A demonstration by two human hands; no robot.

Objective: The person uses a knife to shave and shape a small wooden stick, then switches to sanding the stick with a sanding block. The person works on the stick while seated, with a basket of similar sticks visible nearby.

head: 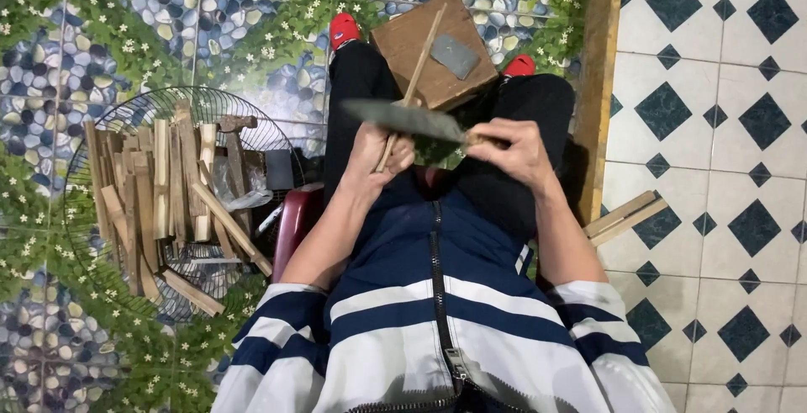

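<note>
The floor [101, 34] is being seen from above across the whole frame: pebble-and-leaf tiles on the left, white tiles with dark diamonds [714, 127] on the right, the two parted by a wooden strip [601, 85] running down from the upper right. A striped jacket [437, 337] is filling the lower centre, and dark trousers [361, 102] are being shown above it, ending in red shoes [343, 29] near the top.

At centre left, a round wire grille [92, 144] is lying on the floor, and split wood [168, 203] is being held in a loose heap on it. A maroon seat [296, 219] is showing just beside the grille. A square wooden block [433, 47] is resting between the feet at upper centre, with a flat grey stone [455, 55] lying on top of it. Two wooden slats [626, 215] are lying on the white tiles at centre right.

At the centre, a broad dark blade [403, 119] is being held level across the lap. Its right end is being gripped by the right hand [517, 152], fingers curled tight around the handle. A thin stick [414, 85] is being held by the left hand [382, 156], fist closed around its lower end; the stick is slanting up over the block and is crossing the blade, seemingly touching its edge.
</note>
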